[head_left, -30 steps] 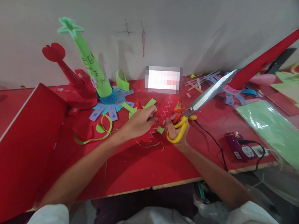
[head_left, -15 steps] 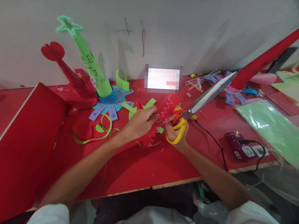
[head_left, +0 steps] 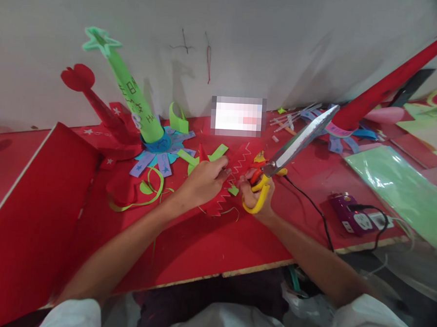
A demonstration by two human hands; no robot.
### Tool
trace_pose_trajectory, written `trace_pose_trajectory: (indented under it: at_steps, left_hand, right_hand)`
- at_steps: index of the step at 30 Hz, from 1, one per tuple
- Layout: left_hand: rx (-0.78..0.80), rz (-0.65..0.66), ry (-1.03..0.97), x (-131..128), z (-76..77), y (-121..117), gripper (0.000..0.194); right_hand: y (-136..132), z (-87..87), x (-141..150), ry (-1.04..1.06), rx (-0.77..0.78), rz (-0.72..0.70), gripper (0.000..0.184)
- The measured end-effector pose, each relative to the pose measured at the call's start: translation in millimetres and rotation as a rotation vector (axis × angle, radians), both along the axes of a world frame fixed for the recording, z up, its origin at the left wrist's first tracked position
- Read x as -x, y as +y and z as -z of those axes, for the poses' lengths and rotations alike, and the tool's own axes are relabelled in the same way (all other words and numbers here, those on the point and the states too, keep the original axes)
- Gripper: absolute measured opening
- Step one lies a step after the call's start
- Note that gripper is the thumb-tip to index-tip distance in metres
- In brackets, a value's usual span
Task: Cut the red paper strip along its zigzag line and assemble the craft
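My left hand pinches a red paper piece with zigzag edges lying on the red table. Just right of it, my right hand grips the yellow handles of large scissors, whose closed silver blades point up and to the right. The fingers of this hand also touch the red paper. Small green scraps lie between the two hands.
A green paper cone with a star and a red paper cone stand at the back left. A purple power strip with a black cable sits right, beside a green sheet in plastic. A red board is at left.
The scissors' blades have swung slightly left and my right hand has shifted a little towards the paper. The left hand stays pinched on the red paper.
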State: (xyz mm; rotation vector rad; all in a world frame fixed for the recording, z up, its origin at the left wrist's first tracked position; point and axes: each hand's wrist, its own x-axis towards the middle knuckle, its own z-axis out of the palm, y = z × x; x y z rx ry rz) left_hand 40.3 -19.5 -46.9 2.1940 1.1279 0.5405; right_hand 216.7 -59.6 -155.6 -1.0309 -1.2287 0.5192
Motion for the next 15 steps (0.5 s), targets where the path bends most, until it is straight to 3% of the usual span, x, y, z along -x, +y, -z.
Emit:
trace_pose_trajectory:
  at_steps: [15]
  left_hand:
    - [-0.120,-0.037,0.246,-1,-11.7,-10,0.014]
  right_hand:
    - [-3,2.6,-2,-0.060,0.053,-0.022,0.016]
